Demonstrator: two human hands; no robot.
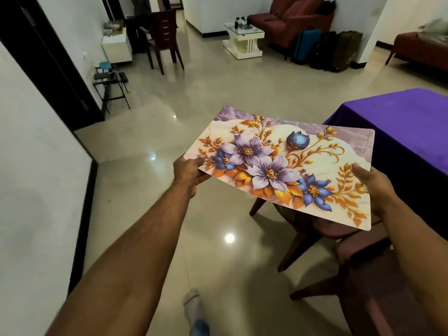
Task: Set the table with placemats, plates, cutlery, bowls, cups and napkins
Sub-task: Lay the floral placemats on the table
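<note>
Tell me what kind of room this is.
Most likely a home's open living and dining area: a table under a purple cloth with dining chairs on the right, a red sofa and glass coffee table at the back, glossy tiled floor.

Glossy tile floor (218,98), red sofa (291,18)

We see both forearms bare, no sleeves; left hand (188,172), right hand (374,187) without rings or watch. Foot below: white sock (192,303), blue jeans cuff (199,327).
</note>
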